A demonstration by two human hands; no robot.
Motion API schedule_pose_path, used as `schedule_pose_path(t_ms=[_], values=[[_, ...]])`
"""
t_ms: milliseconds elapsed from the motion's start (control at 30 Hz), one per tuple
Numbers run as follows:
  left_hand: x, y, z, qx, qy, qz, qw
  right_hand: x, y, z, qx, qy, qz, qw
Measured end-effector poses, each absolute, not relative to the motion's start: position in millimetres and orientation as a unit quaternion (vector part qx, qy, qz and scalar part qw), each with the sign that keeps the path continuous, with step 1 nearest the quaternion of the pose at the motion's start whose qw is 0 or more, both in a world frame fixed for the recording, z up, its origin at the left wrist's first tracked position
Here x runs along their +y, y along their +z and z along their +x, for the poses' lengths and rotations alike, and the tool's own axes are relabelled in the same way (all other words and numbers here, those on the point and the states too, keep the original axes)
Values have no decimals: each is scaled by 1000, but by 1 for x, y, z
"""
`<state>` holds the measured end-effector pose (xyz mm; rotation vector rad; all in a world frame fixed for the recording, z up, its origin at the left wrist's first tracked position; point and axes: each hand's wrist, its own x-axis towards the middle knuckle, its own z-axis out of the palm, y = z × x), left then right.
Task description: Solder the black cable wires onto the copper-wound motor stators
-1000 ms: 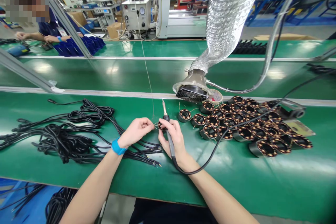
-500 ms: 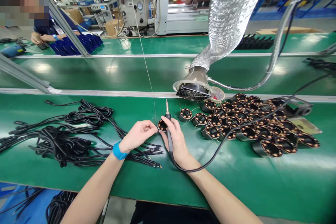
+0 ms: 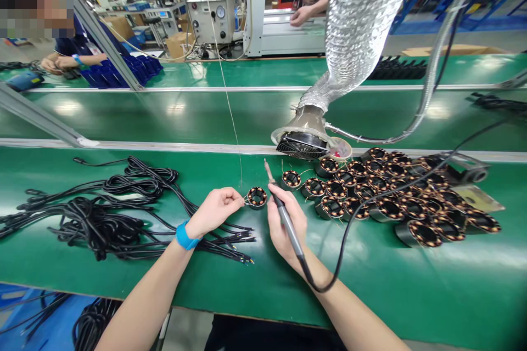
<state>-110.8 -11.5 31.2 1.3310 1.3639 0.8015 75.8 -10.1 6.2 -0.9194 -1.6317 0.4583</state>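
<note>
A round black stator with copper windings [image 3: 257,197] sits on the green bench between my hands. At its left side my left hand [image 3: 217,209] pinches a thin wire end coming from it. My right hand [image 3: 288,222] is closed round the grey handle of a soldering iron [image 3: 291,225], whose tip points up and away, just right of the stator. A thin solder wire [image 3: 230,104] hangs down from above and ends behind the stator. More stators [image 3: 379,184] stand grouped to the right.
Black cables [image 3: 99,214] lie on the left, their stripped ends near my left wrist. A fume extractor [image 3: 302,140] with a silver duct hangs over the bench's back. The iron's cord loops over my right forearm. Across the bench are a person [image 3: 69,38] and another person's hand [image 3: 302,15].
My right hand has moved right, off the stator, and the iron now tilts left. The stator shows fully, flat on the bench. My left hand has barely moved.
</note>
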Motion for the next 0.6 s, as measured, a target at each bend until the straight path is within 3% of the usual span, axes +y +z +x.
schedule_pose_path(t_ms=[267, 600], values=[[-12, 32, -110, 573, 332, 550, 509, -21, 9, 85, -701, 129, -341, 613], [-12, 33, -110, 569, 337, 550, 511, -21, 16, 78, -731, 135, -307, 594]])
